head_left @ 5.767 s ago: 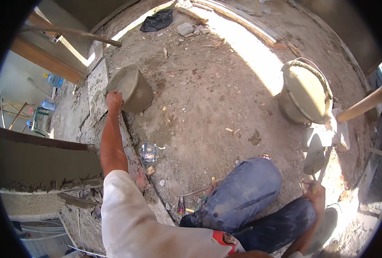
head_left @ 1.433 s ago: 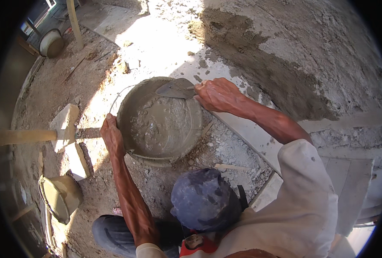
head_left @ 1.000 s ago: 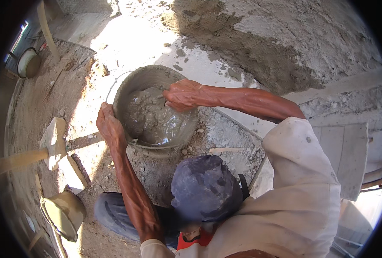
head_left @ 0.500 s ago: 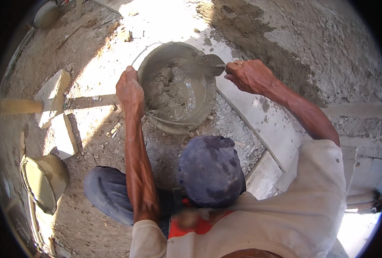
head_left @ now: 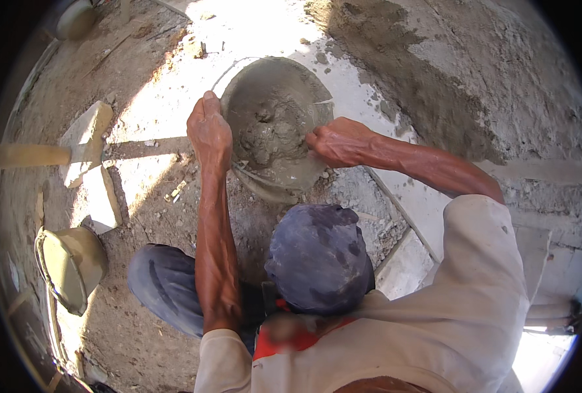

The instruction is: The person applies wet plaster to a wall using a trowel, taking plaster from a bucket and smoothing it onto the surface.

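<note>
A bucket [head_left: 263, 188] caked in grey stands in front of me, tilted, with wet grey mortar [head_left: 270, 134] inside. My left hand [head_left: 211, 136] is closed on its left rim, the thumb pointing up along the edge. Over the right rim, my right hand [head_left: 341, 142] is closed around the handle of a trowel [head_left: 321, 112]. The trowel's blade shows only in part, above my fingers at the bucket's inner right side; the fist hides the handle.
A second bucket [head_left: 84, 255] lies tipped at the left, near pale broken slabs [head_left: 97, 196] and a wooden handle [head_left: 32, 158]. Wet mortar marks the wall [head_left: 396, 65] at the upper right. A pale board [head_left: 402, 180] lies right of the bucket. My knee [head_left: 163, 288] is at the lower left.
My right hand has moved left and down with the trowel, from outside the right rim to over the bucket. The bucket and my left hand have shifted slightly right.
</note>
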The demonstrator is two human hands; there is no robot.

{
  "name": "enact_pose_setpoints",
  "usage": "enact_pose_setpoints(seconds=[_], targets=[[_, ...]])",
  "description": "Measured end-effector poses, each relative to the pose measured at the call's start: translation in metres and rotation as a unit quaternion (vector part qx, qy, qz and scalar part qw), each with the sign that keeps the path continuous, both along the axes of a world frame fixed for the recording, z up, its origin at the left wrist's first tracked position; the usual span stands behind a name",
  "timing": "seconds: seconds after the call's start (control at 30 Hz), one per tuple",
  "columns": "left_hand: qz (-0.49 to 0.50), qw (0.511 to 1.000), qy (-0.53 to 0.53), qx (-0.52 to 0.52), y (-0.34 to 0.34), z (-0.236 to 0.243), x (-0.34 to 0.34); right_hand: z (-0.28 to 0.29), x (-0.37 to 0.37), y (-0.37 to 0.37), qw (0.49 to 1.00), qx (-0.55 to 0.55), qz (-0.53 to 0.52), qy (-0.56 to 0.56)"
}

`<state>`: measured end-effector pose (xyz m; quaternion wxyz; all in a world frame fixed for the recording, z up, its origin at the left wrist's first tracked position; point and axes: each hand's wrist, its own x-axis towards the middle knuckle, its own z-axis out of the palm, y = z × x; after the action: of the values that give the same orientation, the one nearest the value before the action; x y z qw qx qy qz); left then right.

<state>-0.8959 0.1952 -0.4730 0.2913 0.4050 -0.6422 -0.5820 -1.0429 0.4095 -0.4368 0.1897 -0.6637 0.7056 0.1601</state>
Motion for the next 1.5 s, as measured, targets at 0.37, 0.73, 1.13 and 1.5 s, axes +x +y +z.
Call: enact_pose_setpoints(seconds=[0.37, 0.73, 1.13, 1.5], targets=[[-0.006, 1.000, -0.004, -0.021, -0.002, 0.000, 0.001, 0.047, -0.086, -0.034, 0.977, -0.115, -0.051, 0.170], [0.019, 1.000, 0.011, -0.013, -0.008, -0.007, 0.016, 0.032, -0.013, -0.040, 0.955, -0.151, 0.184, 0.179], [0.008, 0.999, 0.042, 0.013, 0.003, -0.007, 0.009, 0.029, -0.024, 0.040, 0.969, -0.016, -0.209, -0.129], [0.005, 0.998, 0.049, 0.029, 0.005, -0.005, 0.011, -0.016, 0.044, -0.014, 0.540, 0.063, -0.542, -0.641]])
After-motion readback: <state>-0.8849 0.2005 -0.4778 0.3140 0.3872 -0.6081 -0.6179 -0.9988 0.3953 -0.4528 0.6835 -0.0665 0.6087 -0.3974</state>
